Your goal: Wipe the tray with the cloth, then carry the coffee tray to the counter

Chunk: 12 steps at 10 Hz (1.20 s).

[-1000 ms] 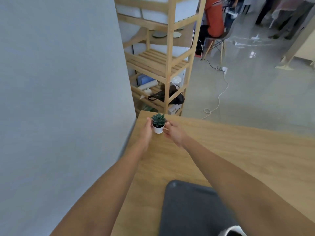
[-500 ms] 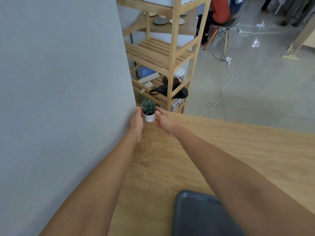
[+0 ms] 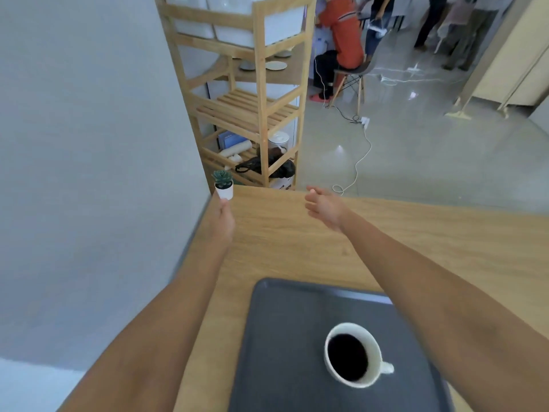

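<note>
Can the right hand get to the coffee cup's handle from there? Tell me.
Probably yes. The right hand is open and empty, the coffee cup stands alone on the grey tray, and its handle points right, unobstructed.

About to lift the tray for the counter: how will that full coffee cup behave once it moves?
The coffee cup looks filled nearly to its rim, so any tilt or jolt would probably slop coffee. It stands loose on the smooth dark tray, so it may well slide. It looks ceramic, likely breakable if it goes off the edge.
</note>
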Tool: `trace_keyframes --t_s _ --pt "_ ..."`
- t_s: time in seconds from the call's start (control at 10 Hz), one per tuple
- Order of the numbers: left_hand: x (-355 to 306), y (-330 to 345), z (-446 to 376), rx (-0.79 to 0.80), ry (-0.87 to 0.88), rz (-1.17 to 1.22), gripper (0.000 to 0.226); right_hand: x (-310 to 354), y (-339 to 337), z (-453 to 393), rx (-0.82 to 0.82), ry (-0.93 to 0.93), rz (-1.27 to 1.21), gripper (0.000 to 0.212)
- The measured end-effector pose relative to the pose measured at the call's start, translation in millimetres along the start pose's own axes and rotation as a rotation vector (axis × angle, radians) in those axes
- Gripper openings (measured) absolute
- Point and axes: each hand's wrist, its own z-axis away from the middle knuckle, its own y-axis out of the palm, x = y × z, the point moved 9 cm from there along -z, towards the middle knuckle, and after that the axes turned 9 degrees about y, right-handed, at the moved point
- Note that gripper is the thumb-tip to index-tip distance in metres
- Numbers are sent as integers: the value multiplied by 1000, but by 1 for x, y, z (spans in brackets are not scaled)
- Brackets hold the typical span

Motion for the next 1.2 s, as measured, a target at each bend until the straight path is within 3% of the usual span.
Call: trace_keyframes --t_s 0.2,0.3,0.4,0.5,0.6,0.7,0.9,1.1,1.2 --pt "0 4 113 46 95 -265 67 -56 -94 109 -32 -64 -157 19" --pt "-4 2 175 58 312 -493 67 -114 -131 154 -190 -60 14 30" --pt "7 13 234 153 454 -489 43 -171 -145 191 -298 -30 275 35" --pt "58 26 262 377 361 -489 49 -204 -131 234 -329 -56 496 38" --pt "95 27 282 468 429 -732 52 -242 -112 255 -326 -60 652 42" --pt "107 27 300 483 553 -928 56 -267 -96 264 -360 -82 809 48" --pt "109 26 303 489 570 -963 57 -275 -81 269 -504 -148 1098 70" --pt "109 26 303 491 584 -970 58 -278 -80 269 -483 -144 1097 71" --pt "110 26 304 484 603 -973 58 -265 -92 270 -508 -137 886 50"
